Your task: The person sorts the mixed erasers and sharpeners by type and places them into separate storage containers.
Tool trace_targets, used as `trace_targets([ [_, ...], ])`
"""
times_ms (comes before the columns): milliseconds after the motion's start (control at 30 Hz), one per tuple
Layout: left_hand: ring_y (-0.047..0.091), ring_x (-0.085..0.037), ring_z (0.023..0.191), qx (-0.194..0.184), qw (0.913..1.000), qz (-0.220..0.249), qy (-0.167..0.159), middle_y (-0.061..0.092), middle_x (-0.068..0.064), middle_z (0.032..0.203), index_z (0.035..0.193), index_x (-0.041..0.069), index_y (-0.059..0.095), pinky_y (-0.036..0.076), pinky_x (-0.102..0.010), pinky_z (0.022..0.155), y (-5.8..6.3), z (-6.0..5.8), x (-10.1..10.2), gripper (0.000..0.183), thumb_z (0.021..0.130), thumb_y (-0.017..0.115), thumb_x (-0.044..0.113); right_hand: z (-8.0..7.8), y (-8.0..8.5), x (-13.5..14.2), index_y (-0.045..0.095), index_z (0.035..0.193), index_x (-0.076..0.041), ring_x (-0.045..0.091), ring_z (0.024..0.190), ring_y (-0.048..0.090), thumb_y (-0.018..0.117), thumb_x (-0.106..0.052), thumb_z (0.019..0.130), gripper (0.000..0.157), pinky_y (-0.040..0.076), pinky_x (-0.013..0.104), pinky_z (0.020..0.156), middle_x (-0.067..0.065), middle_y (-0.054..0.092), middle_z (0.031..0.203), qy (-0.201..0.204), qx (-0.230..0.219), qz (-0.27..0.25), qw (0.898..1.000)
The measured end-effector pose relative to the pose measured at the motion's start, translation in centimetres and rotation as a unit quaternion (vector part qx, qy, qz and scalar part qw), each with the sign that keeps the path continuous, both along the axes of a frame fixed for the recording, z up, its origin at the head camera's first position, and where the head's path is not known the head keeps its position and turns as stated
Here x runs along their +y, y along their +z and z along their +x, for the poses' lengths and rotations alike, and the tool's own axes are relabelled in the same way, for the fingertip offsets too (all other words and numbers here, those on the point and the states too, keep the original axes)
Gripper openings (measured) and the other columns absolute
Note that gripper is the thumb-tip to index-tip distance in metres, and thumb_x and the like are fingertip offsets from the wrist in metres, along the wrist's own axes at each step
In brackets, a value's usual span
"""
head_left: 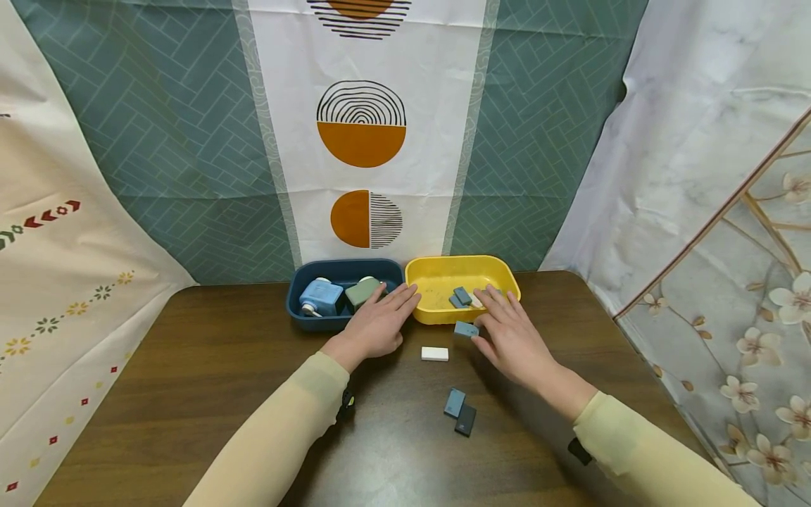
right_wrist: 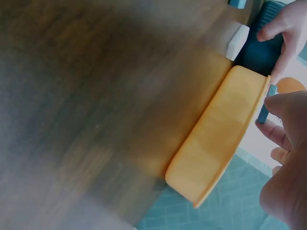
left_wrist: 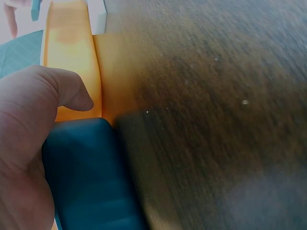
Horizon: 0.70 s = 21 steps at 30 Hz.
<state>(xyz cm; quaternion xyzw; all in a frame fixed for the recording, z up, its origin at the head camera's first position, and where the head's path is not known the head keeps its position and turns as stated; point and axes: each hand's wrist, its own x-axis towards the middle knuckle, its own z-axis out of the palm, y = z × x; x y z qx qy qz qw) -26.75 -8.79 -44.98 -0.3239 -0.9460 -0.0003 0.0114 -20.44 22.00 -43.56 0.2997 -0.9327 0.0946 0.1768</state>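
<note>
In the head view, my right hand point(head_left: 513, 338) is at the front right of the yellow bin point(head_left: 432, 318). Its thumb and a finger pinch a small blue-grey rectangular block point(head_left: 465, 329), held above the bin's rim in the right wrist view point(right_wrist: 267, 104). My left hand point(head_left: 379, 325) lies across the right end of the navy bin point(head_left: 310, 324), fingers extended, fingertips right at the yellow bin's left rim. Inside the yellow bin are several blocks point(head_left: 462, 296), partly covered by the right fingers. A white block point(head_left: 434, 354) lies on the table in front.
Nearer on the brown table point(head_left: 222, 394) lie another blue-grey block point(head_left: 454, 403) and a dark block point(head_left: 465, 420), touching corners. The navy bin holds a blue bottle point(head_left: 322, 297) and a green container point(head_left: 362, 290). A patterned curtain point(head_left: 190, 141) hangs behind the bins.
</note>
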Motion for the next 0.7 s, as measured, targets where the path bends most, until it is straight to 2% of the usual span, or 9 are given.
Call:
trace_targets([
  [267,0.011,-0.020,0.170,0.003,1.0000,0.005,-0.004,0.018,-0.003,0.184,0.176,0.015,0.029,0.004,-0.052,0.137,0.0,0.0,0.0,0.084,0.104,0.072,0.018,-0.7,0.9,0.1,0.074,0.109,-0.001,0.044,0.162,0.033,0.086,-0.018,0.098,0.023,0.023,0.067,0.131,0.023,0.048,0.168,0.007,0.026,-0.022,0.999],
  [700,0.009,-0.019,0.170,-0.001,1.0000,0.000,0.001,0.016,-0.001,0.185,0.177,0.016,0.027,0.001,-0.051,0.137,-0.1,0.0,0.0,0.086,0.104,0.072,0.019,-3.2,2.1,0.4,0.074,0.111,0.002,0.044,0.163,0.031,0.083,-0.018,0.100,0.024,0.017,0.063,0.133,0.026,0.046,0.168,-0.027,0.017,-0.009,0.999],
])
